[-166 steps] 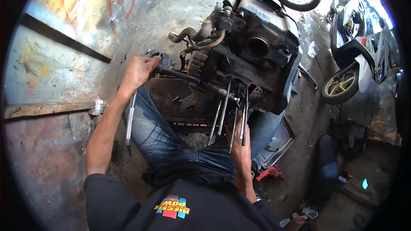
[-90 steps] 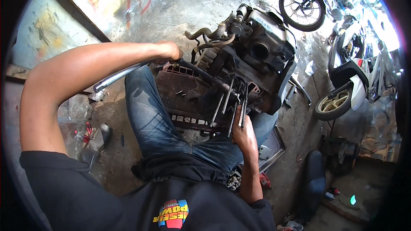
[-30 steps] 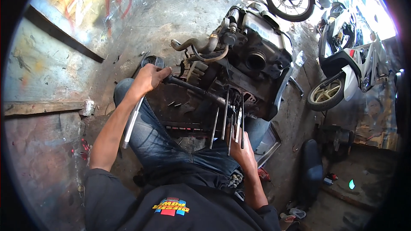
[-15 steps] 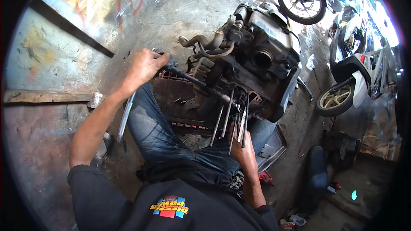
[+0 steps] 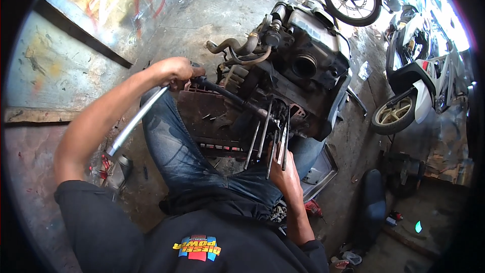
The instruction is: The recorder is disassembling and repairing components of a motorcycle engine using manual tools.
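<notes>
My left hand (image 5: 177,69) is wrapped round the upper end of a socket wrench, where its silver handle (image 5: 135,122) meets a dark extension bar (image 5: 222,91). That bar slants down to the right into the middle of a motorcycle engine (image 5: 298,106) between my knees. Several long studs (image 5: 263,134) stick out of the engine toward me. Behind their ends, my right hand (image 5: 286,173) is closed on something silvery. The studs cover its fingers in part, so I cannot make out what it holds.
Hoses (image 5: 237,48) and a black airbox (image 5: 313,33) crown the engine. A tray (image 5: 323,172) and a red tool (image 5: 313,208) lie by my right leg. Red-handled tools (image 5: 104,166) lie at the left. Two motorcycles stand far right, near a loose seat (image 5: 371,202).
My left hand has turned the wrench: the handle's free end has swung left and slightly up. My left elbow has moved outward. My right hand has stayed by the studs.
</notes>
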A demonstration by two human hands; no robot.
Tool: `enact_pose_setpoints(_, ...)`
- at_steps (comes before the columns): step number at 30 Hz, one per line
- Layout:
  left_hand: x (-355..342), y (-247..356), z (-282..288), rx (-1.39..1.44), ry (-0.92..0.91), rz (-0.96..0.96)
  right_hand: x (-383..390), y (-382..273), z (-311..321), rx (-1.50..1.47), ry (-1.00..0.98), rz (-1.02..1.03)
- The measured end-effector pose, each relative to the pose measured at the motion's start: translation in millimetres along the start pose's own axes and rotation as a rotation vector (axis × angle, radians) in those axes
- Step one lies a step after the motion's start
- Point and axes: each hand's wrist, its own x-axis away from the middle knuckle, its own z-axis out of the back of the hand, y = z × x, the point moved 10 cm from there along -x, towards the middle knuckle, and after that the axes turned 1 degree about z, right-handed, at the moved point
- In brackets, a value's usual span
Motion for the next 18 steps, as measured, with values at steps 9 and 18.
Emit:
enact_pose_setpoints(9,-19.9,-34.8,-43.7,-0.107,-0.630,0.380,-2.6,-4.5,7.9,-0.102,0.050,0.026)
enact_pose_setpoints(18,15.3,35.3,-8.8,-0.605,-0.010,-0.051,-2.6,-1.9,10.2,-0.197,0.065,-0.050)
